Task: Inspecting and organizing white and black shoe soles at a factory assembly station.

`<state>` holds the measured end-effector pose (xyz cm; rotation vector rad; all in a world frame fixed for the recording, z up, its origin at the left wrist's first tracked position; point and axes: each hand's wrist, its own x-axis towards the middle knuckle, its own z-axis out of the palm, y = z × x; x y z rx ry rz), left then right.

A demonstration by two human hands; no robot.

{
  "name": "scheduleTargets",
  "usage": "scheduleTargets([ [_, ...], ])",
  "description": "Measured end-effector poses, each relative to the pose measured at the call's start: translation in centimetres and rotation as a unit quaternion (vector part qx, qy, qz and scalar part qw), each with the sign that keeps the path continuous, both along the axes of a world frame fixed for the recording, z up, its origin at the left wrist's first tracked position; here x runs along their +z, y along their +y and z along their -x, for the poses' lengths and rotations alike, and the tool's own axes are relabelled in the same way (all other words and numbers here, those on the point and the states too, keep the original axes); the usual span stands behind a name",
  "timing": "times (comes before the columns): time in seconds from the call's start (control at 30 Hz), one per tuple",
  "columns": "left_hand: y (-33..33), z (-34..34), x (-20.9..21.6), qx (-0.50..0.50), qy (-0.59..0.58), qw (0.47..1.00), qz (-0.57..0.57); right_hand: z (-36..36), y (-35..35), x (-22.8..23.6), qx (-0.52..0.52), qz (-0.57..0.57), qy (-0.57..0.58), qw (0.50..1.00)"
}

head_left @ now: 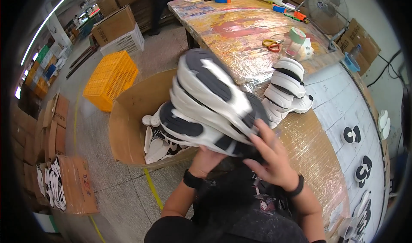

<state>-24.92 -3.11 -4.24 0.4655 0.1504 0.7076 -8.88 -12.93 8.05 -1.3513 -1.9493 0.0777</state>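
Between both hands I hold a stack of black-and-white shoe soles point(206, 99), tilted and slightly blurred, in front of me. Beneath its near end, my left hand point(207, 160) supports the stack, its fingers partly hidden under the soles. My right hand point(271, 159) grips the right end, fingers on top and thumb below. Behind the stack is an open cardboard box point(128, 116) with more soles point(161, 148) inside. To the right, another pile of white soles point(285, 88) stands on the table, apart from my hands.
A plastic-covered table point(231, 28) carries scissors point(273, 44), a jar with a green lid point(297, 36) and tape dispensers. Black sole pieces point(364, 171) lie along the right strip. A yellow crate point(110, 80) and a smaller box of soles point(77, 185) stand on the floor at left.
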Motion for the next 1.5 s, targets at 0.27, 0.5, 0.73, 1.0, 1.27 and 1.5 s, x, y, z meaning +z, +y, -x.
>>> scheduleTargets([
  [0.27,10.5,1.6,-7.2,0.181,0.125,0.952,0.214,1.6,1.9,-2.6,0.057,0.145,0.079,0.985],
  [0.5,2.6,-6.3,-3.9,-0.05,0.274,0.955,-0.096,-3.2,-4.8,-4.1,-0.054,0.241,0.167,0.954],
  [0.73,-4.7,-15.2,0.7,-0.327,0.168,0.877,-0.308,-12.0,-11.0,-4.1,-0.143,0.311,0.306,0.888],
  [1.0,-6.5,-27.4,-2.1,-0.306,0.109,0.796,-0.511,-32.2,-14.2,-9.1,-0.499,0.154,0.388,0.759],
  [1.27,-7.6,-28.1,-4.3,-0.323,0.201,0.791,-0.479,-43.6,-8.3,-18.1,-0.726,0.087,-0.09,0.676],
  [1.5,-8.8,-27.2,-1.9,-0.26,0.11,0.829,-0.483,-44.1,-13.7,-16.2,-0.747,0.199,-0.12,0.623],
])
